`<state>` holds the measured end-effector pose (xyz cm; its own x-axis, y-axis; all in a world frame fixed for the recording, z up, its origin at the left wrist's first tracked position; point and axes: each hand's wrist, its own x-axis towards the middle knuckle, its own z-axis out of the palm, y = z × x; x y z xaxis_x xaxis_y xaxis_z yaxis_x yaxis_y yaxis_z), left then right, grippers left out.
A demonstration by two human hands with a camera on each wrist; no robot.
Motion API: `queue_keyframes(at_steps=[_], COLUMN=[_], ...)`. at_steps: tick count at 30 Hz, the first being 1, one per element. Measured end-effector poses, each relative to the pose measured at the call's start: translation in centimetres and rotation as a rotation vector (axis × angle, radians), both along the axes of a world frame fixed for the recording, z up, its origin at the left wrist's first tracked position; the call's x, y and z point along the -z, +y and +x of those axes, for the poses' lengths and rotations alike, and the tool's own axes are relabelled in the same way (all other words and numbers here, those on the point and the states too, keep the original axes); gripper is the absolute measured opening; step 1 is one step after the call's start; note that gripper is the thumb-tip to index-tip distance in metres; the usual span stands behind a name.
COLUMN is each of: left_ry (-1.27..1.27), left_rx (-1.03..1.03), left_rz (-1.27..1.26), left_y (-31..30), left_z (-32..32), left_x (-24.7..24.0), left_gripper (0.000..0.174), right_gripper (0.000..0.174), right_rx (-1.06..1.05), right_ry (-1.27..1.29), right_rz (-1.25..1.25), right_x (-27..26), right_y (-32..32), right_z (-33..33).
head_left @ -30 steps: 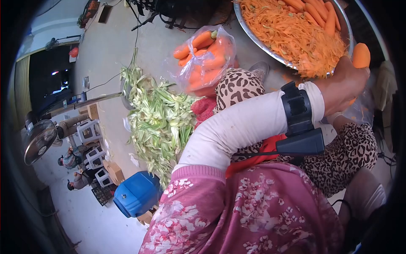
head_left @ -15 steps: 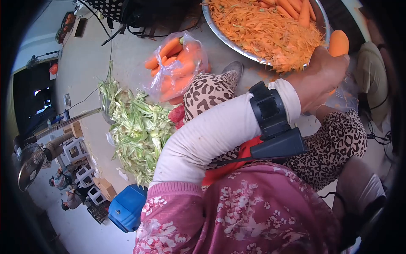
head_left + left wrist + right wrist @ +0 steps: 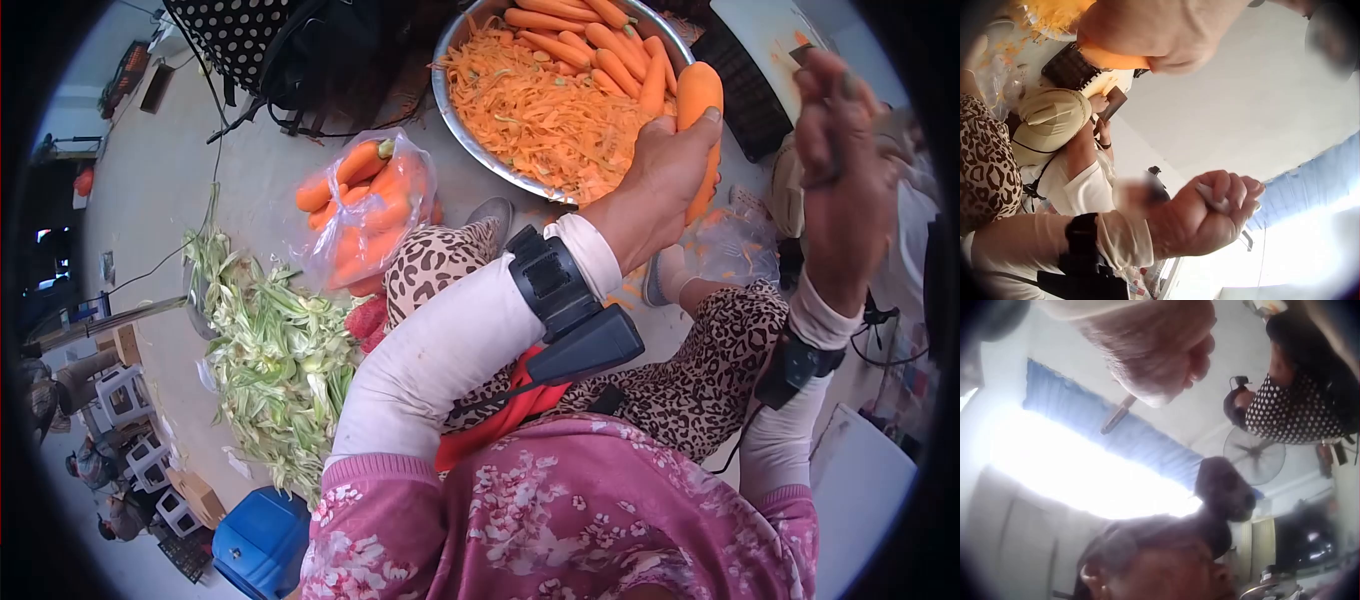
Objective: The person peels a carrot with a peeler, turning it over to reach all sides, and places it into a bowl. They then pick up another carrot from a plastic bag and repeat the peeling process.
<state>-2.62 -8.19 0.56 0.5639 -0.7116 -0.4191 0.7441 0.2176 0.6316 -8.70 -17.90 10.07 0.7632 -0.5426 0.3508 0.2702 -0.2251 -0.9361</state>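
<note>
My left hand point(image 3: 655, 185) grips a thick peeled-looking carrot point(image 3: 700, 100), held upright beside the rim of a metal basin point(image 3: 465, 145). In the left wrist view, that hand point(image 3: 1147, 28) is at the top, with part of the carrot point(image 3: 1113, 57) below it. Raised to the right and apart from the carrot is my right hand point(image 3: 850, 190), also seen with curled fingers point(image 3: 1232, 190) in the left wrist view. The right wrist view shows this hand point(image 3: 1154, 350) with a slim slotted tool, like a peeler point(image 3: 1116, 417), sticking out from it.
Carrot shreds point(image 3: 540, 110) and whole carrots point(image 3: 615, 60) fill the basin. A plastic bag of carrots point(image 3: 375, 210) and a heap of pale green husks point(image 3: 275, 350) lie on the floor. Another person point(image 3: 1054, 125) sits close by, holding a dark blade point(image 3: 1113, 103).
The head view has shifted, so the basin and carrot appear farther left. My right hand has come into clear view, raised at the right. My left hand still grips the carrot.
</note>
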Motion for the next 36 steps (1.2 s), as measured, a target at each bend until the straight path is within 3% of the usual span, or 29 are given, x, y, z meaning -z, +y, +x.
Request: queue_keyframes(at_steps=[3,4,6,9,10,15,25,28,36], left_ry=[0.032,0.026,0.047,0.037,0.02,0.039,-0.032,-0.087,-0.148], left_rx=[-0.031,-0.025,-0.019,0.015,0.036,0.079,0.125,0.17,0.478], left_rz=[0.013,0.01,-0.032,-0.1,-0.086,-0.086,0.002,-0.009,0.201], left_y=[0.7,1.0,1.5,2.2,2.3,2.9,3.4,3.5,4.3], left_z=[0.5,0.6,0.9,1.1,1.1,1.3,1.0,0.5,-0.7], left_x=[-0.9,-0.8,-0.8,-1.0,-1.2,-1.4,-0.6,-0.8,-0.4], left_gripper=[0.032,0.032,0.034,0.036,0.037,0.036,0.032,0.026,0.01], right_gripper=[0.035,0.035,0.037,0.03,0.03,0.022,0.033,0.033,0.034], right_rx=[0.103,0.109,0.018,-0.044,-0.036,-0.367,-0.363,-0.25,-0.187], right_ry=[0.349,0.343,0.496,0.363,0.361,0.224,0.285,0.232,0.115], right_rz=[-0.114,-0.115,-0.086,0.239,0.231,0.598,0.572,0.635,0.682], right_x=[6.4,7.4,8.1,7.9,7.9,7.6,7.9,7.4,6.7], right_y=[-2.4,-2.3,-1.9,-0.9,-0.8,-1.2,-0.2,-0.5,-2.8], right_z=[0.7,0.9,1.4,1.9,1.9,1.7,2.5,2.6,2.1])
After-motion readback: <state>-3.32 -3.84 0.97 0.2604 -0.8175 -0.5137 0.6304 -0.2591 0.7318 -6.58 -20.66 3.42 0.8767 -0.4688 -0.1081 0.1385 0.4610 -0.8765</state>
